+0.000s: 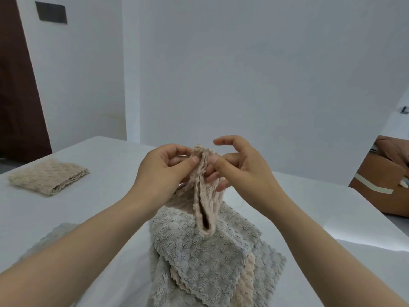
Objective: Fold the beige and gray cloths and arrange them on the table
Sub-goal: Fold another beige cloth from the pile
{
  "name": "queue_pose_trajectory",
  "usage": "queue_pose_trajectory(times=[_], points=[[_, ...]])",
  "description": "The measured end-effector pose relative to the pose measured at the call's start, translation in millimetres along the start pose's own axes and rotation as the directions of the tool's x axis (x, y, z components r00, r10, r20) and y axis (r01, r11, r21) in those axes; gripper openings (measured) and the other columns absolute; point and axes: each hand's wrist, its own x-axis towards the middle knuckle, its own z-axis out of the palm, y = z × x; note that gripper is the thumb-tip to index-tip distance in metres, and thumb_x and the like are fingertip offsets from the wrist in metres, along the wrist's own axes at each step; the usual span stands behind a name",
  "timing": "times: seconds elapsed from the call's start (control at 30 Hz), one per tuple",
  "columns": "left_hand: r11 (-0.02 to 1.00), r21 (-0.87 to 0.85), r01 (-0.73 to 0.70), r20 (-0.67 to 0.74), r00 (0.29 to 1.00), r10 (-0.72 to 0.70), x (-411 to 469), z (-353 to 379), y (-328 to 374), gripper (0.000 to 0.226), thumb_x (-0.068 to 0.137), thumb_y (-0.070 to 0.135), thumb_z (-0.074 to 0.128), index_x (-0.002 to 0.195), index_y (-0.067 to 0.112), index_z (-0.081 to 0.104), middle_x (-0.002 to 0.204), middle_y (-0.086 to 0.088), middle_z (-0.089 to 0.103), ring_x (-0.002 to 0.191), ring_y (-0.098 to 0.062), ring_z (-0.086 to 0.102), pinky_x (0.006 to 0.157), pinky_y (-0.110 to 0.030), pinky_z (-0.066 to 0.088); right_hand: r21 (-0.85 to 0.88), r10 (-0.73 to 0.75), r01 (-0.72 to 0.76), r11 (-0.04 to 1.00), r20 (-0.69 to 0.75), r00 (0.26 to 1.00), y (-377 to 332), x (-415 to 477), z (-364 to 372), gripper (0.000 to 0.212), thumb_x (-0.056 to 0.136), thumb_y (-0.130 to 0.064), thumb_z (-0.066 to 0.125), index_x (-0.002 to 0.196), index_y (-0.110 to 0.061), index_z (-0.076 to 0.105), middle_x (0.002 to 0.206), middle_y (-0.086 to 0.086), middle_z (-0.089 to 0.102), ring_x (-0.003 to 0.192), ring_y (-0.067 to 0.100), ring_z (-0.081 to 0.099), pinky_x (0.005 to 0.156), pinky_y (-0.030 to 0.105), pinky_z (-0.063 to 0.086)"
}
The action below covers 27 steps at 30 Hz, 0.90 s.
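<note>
While the left hand [163, 167] and right hand [241, 167] pinch a beige cloth [205, 196] above the unfolded pile [210, 262], one folded cloth [48, 176] lies left of it, so most work seems undone.

Bunched beige cloth [204, 196] hanging above heaped gray and beige cloth pile [199, 258], folded beige cloth [47, 177] flat far left

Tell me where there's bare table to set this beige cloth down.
Bare table lies between the folded beige cloth and the left hand, and right of the cloth pile toward the table's edge. The near centre is crowded by that pile.
</note>
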Motion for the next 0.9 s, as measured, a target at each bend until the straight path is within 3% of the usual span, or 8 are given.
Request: queue_pose_trajectory(times=[0.07, 0.23, 0.37, 0.5, 0.6, 0.7, 0.9], points=[[1.0, 0.024, -0.008, -0.012, 1.0, 0.008, 0.1, -2.6, -0.1, 0.006, 0.083, 0.015, 0.069, 0.089, 0.014, 0.068, 0.059, 0.008, 0.068, 0.048, 0.0, 0.057, 0.049, -0.012, 0.044, 0.022, -0.008, 0.007, 1.0, 0.052, 0.999, 0.3, -0.7, -0.5, 0.027, 0.096, -0.007, 0.053, 0.123, -0.014, 0.052, 0.079, 0.012, 0.073, 0.071, 0.021, 0.071, 0.058, 0.027, 0.056], [0.998, 0.059, -0.015, -0.026, 1.0, 0.017, -1.0, -5.5, -0.1, 0.005, 0.082, 0.016, 0.071, 0.084, 0.012, 0.068, 0.048, 0.009, 0.062, 0.044, -0.001, 0.053, 0.049, -0.012, 0.043, 0.008, -0.039, 0.039, 0.999, 0.054, 0.998, 1.7, 1.5, 0.8, 0.018, 0.093, -0.003, 0.056, 0.11, -0.009, 0.06, 0.073, 0.012, 0.071, 0.063, 0.022, 0.068, 0.055, 0.027, 0.054], [0.997, 0.074, -0.014, -0.026, 1.0, 0.016, -2.7, -7.2, 1.1, 0.005, 0.082, 0.016, 0.07, 0.08, 0.013, 0.067, 0.047, 0.008, 0.059, 0.044, -0.004, 0.05, 0.048, -0.016, 0.043, -0.104, -0.057, 0.055, 0.993, -0.019, 0.998, 5.1, 6.9, 1.2, 0.01, 0.087, -0.013, 0.068, 0.096, -0.013, 0.062, 0.059, 0.0, 0.063, 0.048, 0.016, 0.056, 0.049, 0.026, 0.046], [0.996, 0.09, -0.025, -0.02, 0.999, 0.027, -3.8, -9.4, 1.9, 0.005, 0.081, 0.016, 0.071, 0.078, 0.015, 0.067, 0.05, 0.008, 0.063, 0.045, -0.003, 0.052, 0.05, -0.015, 0.044, -0.216, -0.064, 0.053, 0.975, -0.041, 0.997, 9.9, 11.6, 0.7, 0.013, 0.082, -0.028, 0.075, 0.089, -0.022, 0.066, 0.059, -0.001, 0.061, 0.049, 0.011, 0.049, 0.056, 0.028, 0.043], [0.993, 0.111, -0.042, -0.027, 0.999, 0.045, -4.8, -10.3, 2.2, 0.004, 0.081, 0.015, 0.071, 0.079, 0.015, 0.067, 0.05, 0.009, 0.064, 0.045, 0.001, 0.054, 0.051, -0.012, 0.043, -0.222, -0.068, 0.059, 0.973, -0.034, 0.997, 9.3, 11.6, 2.0, 0.014, 0.081, -0.029, 0.076, 0.084, -0.02, 0.067, 0.061, 0.002, 0.066, 0.05, 0.008, 0.048, 0.053, 0.02, 0.038], [0.987, 0.147, -0.056, -0.041, 0.997, 0.063, -4.8, -11.5, 1.2, 0.004, 0.081, 0.017, 0.071, 0.079, 0.016, 0.068, 0.055, 0.008, 0.068, 0.047, 0.001, 0.056, 0.053, -0.012, 0.043, -0.206, -0.101, 0.09, 0.974, -0.048, 0.994, 7.0, 11.1, 2.2, 0.014, 0.081, -0.024, 0.076, 0.078, -0.014, 0.066, 0.05, -0.009, 0.058, 0.044, 0.003, 0.042, 0.048, 0.012, 0.032], [0.986, 0.159, -0.056, -0.019, 0.998, 0.06, -6.4, -11.8, 1.8, 0.004, 0.083, 0.018, 0.069, 0.08, 0.015, 0.069, 0.054, 0.006, 0.067, 0.043, 0.001, 0.053, 0.047, -0.011, 0.04, -0.252, -0.128, 0.108, 0.962, -0.064, 0.99, 5.1, 11.9, 4.1, 0.016, 0.079, -0.025, 0.077, 0.074, -0.014, 0.066, 0.05, -0.011, 0.048, 0.043, 0.001, 0.04, 0.047, 0.011, 0.03]])
